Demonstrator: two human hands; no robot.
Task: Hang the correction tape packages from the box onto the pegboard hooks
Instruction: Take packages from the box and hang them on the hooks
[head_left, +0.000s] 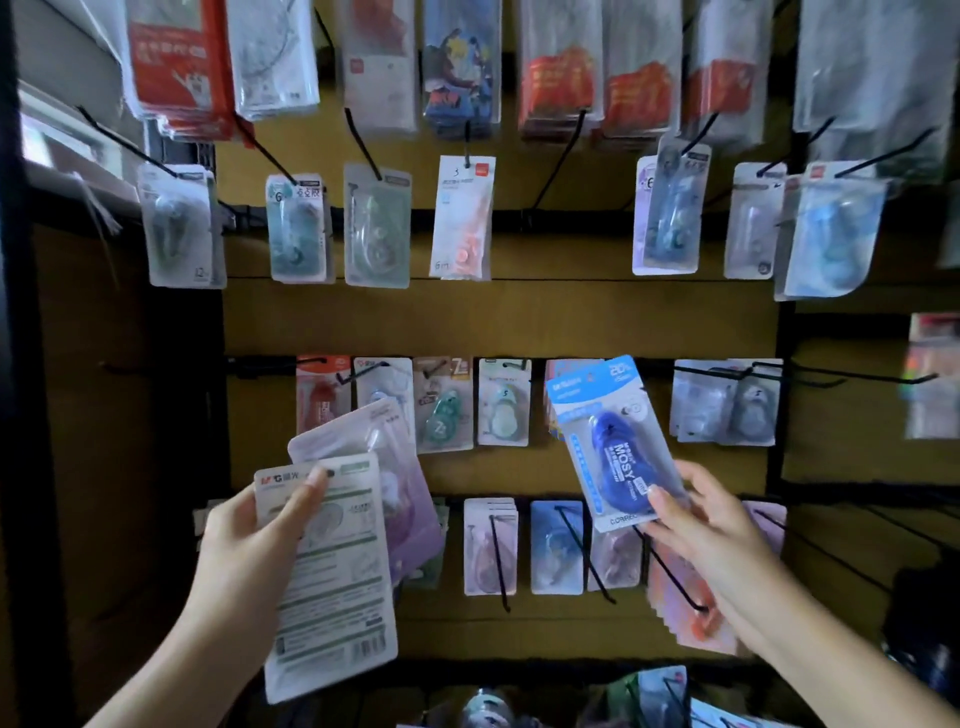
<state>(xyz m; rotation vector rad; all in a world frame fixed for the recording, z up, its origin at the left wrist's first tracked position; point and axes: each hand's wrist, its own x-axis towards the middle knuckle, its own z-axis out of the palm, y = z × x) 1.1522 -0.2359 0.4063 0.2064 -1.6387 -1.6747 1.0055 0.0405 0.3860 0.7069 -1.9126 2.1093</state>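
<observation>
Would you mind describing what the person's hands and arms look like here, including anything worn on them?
Both hands, the left hand and the right hand, are bare: no gloves, rings, watch or bracelets show. Both forearms are uncovered as far as the bottom edge of the picture, with no sleeve in view. The fingernails look short and unpainted.
</observation>
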